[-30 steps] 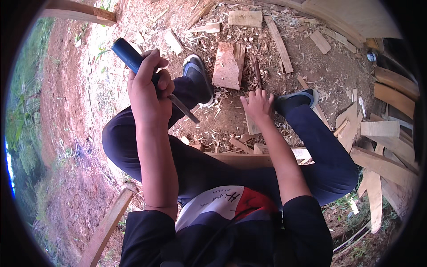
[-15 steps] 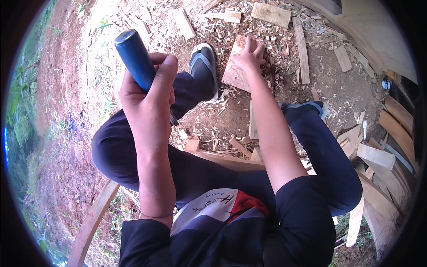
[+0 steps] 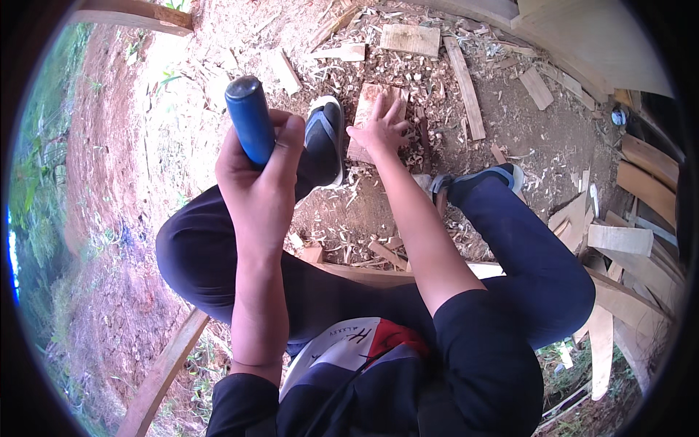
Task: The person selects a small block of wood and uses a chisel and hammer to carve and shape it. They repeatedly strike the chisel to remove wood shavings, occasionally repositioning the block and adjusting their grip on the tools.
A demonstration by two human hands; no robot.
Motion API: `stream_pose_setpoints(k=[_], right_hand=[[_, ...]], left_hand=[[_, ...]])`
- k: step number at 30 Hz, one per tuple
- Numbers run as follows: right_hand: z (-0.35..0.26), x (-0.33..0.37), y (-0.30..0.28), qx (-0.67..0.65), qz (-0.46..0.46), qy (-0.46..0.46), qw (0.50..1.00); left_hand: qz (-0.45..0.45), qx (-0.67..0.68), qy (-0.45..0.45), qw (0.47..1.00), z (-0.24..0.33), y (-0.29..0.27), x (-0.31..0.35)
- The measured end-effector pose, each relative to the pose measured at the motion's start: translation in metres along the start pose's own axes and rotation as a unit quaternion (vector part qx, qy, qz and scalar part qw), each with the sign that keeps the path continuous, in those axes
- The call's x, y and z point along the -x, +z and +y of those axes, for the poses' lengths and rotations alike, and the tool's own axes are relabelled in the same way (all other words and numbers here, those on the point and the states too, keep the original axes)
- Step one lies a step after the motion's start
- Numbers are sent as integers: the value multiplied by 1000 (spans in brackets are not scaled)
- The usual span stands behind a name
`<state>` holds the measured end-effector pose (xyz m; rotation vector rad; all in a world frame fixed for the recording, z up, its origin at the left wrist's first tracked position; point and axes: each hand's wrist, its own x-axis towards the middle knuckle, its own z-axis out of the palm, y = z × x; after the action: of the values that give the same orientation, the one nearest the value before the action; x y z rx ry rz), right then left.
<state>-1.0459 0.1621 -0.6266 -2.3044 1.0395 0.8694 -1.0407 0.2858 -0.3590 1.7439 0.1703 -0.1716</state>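
My left hand [image 3: 258, 178] is wrapped round a thick blue cylindrical handle [image 3: 252, 120] with a dark rounded end. It points up and away from my thumb. Whatever is at its lower end is hidden by the fist. Beyond it, my right hand [image 3: 380, 135] lies with fingers spread on the near part of a flat wooden board [image 3: 370, 98]. The board rests on the ground among wood shavings, just right of my left sandal [image 3: 324, 138]. The two hands are apart.
Offcuts [image 3: 410, 39] and a long thin strip [image 3: 466, 87] lie on the shavings-strewn ground. Wood pieces [image 3: 619, 240] are piled at the right. My right sandal [image 3: 495, 178] is near the board. A beam [image 3: 135, 16] crosses the far left; another slat [image 3: 164, 371] stands near my left knee.
The view has shifted, bringing in a beam at the far left. My right hand has slid nearer to me on the board. My left hand has moved slightly right, still gripping the blue handle.
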Motion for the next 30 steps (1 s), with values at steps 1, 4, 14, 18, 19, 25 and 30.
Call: stream_pose_setpoints(k=[1, 4, 14, 18, 19, 25, 30], right_hand=[[1, 1, -2, -2, -8, 5, 1000], [11, 27, 1, 0, -13, 22, 1000], [13, 104, 40, -73, 27, 2, 997], [63, 95, 57, -61, 91, -81, 991], [79, 97, 61, -35, 117, -119, 985], [123, 124, 76, 40, -56, -104, 992], [152, 146, 71, 254, -84, -194, 944]], left_hand=[[2, -1, 0, 1000, -2, 3, -3], [-2, 7, -22, 1000, -8, 11, -4], [-114, 39, 67, 991, 14, 45, 24], [-104, 38, 75, 991, 8, 39, 23], [-97, 32, 73, 992, 6, 36, 20], [-87, 48, 60, 993, 8, 24, 13], [-76, 76, 59, 992, 21, 19, 19]])
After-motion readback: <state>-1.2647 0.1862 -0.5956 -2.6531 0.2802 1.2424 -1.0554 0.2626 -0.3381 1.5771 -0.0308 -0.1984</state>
